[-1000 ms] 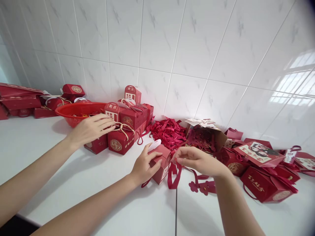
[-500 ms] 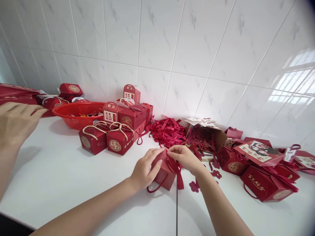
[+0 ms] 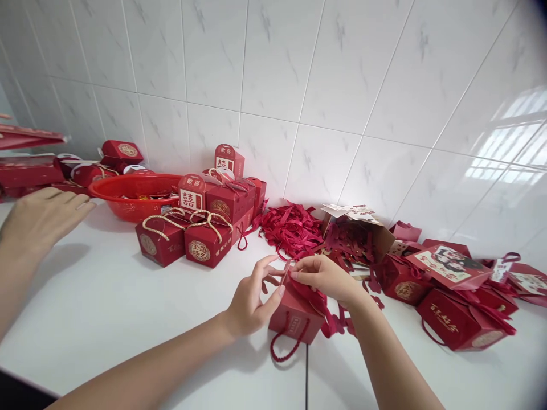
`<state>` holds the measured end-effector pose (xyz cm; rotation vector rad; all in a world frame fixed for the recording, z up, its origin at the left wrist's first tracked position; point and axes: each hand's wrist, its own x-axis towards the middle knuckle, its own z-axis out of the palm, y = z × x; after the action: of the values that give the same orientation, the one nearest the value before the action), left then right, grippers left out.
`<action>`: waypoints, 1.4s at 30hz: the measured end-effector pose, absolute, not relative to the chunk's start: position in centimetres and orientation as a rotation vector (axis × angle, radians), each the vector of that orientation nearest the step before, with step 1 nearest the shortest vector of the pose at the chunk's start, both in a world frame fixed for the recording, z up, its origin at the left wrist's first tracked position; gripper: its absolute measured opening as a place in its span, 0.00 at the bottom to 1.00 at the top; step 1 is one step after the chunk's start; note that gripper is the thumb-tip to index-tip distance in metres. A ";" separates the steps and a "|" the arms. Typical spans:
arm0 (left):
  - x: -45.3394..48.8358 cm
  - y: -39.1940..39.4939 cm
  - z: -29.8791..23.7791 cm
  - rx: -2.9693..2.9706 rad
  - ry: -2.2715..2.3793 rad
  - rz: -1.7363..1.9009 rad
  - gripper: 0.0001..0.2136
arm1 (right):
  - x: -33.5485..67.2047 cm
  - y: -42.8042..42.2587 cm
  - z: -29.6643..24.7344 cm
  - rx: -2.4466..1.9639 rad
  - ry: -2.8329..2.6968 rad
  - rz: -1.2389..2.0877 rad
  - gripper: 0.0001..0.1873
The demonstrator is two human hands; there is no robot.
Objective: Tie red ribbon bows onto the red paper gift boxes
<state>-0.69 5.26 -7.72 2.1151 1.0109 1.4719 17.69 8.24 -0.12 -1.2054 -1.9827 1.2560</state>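
Pinching the top of a small red box, your right hand has its fingertips together; your left hand touches the box, thumb and fingers apart.

Right-hand fingers partly hide the lid flap of the red gift box. Far left of them, a blurred red carton is cut off; the basket contents are too small to identify.

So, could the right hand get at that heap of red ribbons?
Likely yes: the ribbon heap lies just past the right hand, with nothing standing between them, though that hand is busy atop the box below it.
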 end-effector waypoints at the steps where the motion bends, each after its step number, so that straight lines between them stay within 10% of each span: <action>1: -0.7 5.2 -7.7 2.114 1.009 1.471 0.23 | 17.7 8.2 -0.1 -1.209 -1.993 1.249 0.11; 11: -0.5 4.9 -6.5 1.943 0.987 1.409 0.08 | 17.8 8.3 -0.1 -1.190 -1.999 1.311 0.11; 42: -0.1 6.5 -5.7 1.584 0.951 1.169 0.18 | 16.2 7.0 0.3 -1.297 -2.075 0.973 0.17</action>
<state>-0.08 6.50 -5.70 1.5844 0.9510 1.1686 16.17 7.03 0.27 -1.2968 -2.0752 0.9730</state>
